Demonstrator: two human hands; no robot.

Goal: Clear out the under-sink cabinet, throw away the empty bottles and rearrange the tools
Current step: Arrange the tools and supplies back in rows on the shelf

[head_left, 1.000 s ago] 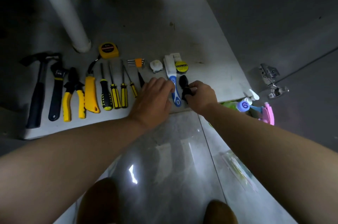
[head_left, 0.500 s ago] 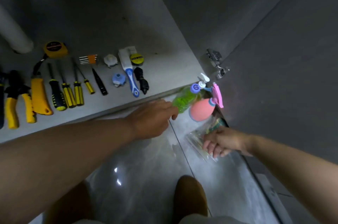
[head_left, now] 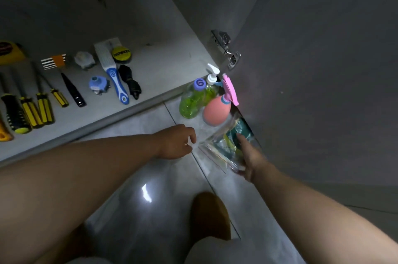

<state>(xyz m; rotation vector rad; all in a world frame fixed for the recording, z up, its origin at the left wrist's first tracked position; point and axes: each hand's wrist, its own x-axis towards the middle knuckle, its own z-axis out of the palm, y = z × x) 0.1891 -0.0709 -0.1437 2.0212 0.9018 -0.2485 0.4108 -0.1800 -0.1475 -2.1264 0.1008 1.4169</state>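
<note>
Pinching the near edge of a clear, crinkled plastic bag (head_left: 217, 147), the right hand (head_left: 247, 157) lays one finger straight across its glossy face. Something teal and yellow shows inside, too blurred to name. The bag tilts up just in front of the pink bottle (head_left: 215, 114), a smooth, rounded sprayer with a brighter pink trigger.

The left hand (head_left: 175, 142) hovers left of that bottle and nearer the person. Its fingers are loosely curled and hold nothing, close to the bag's corner but apart from it.

Just left of the pink bottle stands a see-through green bottle (head_left: 190, 103) with a purple cap. Behind the pink bottle is a pump bottle (head_left: 211, 89) with a white spout. All three stand on shiny tiles (head_left: 150, 177), hard against the front lip of the matt grey cabinet floor (head_left: 155, 33).

Far left of the pink bottle, tools lie in a row there, among them a blue-handled brush (head_left: 114, 76) and yellow-and-black screwdrivers (head_left: 41, 108).

Right of the bottle the door (head_left: 323, 70) crowds close. A wide stretch of tile runs from the bottle toward the person.
</note>
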